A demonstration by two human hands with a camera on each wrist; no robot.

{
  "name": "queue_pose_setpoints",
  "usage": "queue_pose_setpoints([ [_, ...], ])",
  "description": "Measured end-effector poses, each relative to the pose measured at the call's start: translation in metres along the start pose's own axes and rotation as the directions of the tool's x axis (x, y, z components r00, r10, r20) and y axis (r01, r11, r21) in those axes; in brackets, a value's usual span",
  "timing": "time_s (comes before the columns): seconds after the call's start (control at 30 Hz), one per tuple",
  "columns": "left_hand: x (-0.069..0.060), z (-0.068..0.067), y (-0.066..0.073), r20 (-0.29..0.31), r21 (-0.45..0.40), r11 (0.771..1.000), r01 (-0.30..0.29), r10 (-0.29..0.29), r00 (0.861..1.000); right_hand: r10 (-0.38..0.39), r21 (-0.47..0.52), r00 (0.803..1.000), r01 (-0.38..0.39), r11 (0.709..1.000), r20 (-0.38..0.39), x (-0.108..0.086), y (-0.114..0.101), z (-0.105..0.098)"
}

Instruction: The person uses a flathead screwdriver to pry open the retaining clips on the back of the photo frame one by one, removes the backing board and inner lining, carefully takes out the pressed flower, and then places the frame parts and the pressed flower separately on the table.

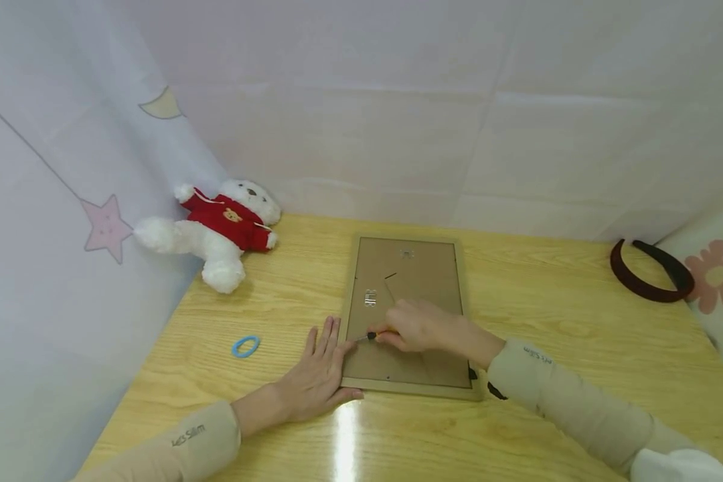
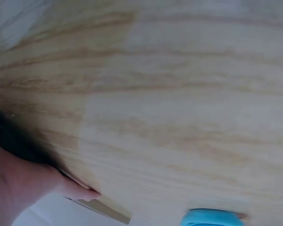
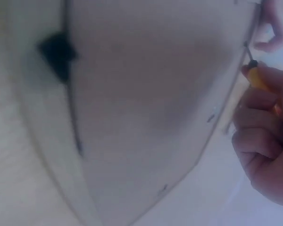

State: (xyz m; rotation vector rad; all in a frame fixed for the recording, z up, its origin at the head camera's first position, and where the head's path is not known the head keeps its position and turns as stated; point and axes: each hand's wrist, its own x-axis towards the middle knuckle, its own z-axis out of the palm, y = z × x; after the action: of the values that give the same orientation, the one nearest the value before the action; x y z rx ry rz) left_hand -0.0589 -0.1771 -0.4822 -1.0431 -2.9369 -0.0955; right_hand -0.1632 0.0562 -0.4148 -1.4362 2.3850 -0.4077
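A wooden picture frame [image 1: 397, 388] lies face down on the table, its brown backing board [image 1: 428, 274] uppermost. My right hand [image 1: 418, 325] grips a small screwdriver [image 3: 257, 79] with a yellow handle and black collar. Its metal tip meets the left edge of the backing board, where board and frame join. Alongside that edge my left hand [image 1: 316, 378] rests with straight fingers, thumb at the frame's near left corner. Metal hangers [image 1: 370, 298] and a thin stick-like piece [image 1: 390, 276] show on the board. A black tab [image 3: 59, 56] sticks out at the frame's right edge.
To the left on the table [image 1: 265, 294] lies a blue ring-shaped band [image 1: 245, 346]. A white plush bear [image 1: 223, 224] in a red top leans at the back left. A dark red headband [image 1: 651, 278] stands at the far right, near the curtain.
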Motion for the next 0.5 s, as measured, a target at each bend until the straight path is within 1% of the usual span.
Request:
queue_pose_setpoints([
  [0.07, 0.0, 0.0, 0.0, 0.019, -0.027, 1.0, 0.007, -0.006, 1.0, 0.027, -0.002, 0.999, -0.027, 1.0, 0.037, 0.003, -0.003, -0.006],
  [0.17, 0.001, 0.0, 0.0, 0.042, -0.031, 0.999, 0.018, -0.016, 0.999, 0.042, -0.009, 0.997, -0.042, 0.999, 0.068, 0.007, -0.008, -0.012],
  [0.33, 0.002, -0.002, 0.0, 0.073, -0.024, 1.0, 0.019, -0.017, 0.997, 0.035, -0.075, 0.996, -0.028, 0.997, 0.086, 0.014, -0.018, -0.019],
  [0.4, 0.002, -0.003, 0.0, 0.08, -0.021, 1.0, 0.011, -0.009, 0.997, 0.047, -0.111, 0.995, -0.037, 0.993, 0.093, 0.017, -0.022, -0.021],
  [0.5, 0.001, -0.003, 0.0, 0.069, -0.01, 1.0, -0.004, 0.005, 0.998, 0.085, -0.138, 0.992, -0.071, 0.988, 0.094, 0.02, -0.029, -0.024],
])
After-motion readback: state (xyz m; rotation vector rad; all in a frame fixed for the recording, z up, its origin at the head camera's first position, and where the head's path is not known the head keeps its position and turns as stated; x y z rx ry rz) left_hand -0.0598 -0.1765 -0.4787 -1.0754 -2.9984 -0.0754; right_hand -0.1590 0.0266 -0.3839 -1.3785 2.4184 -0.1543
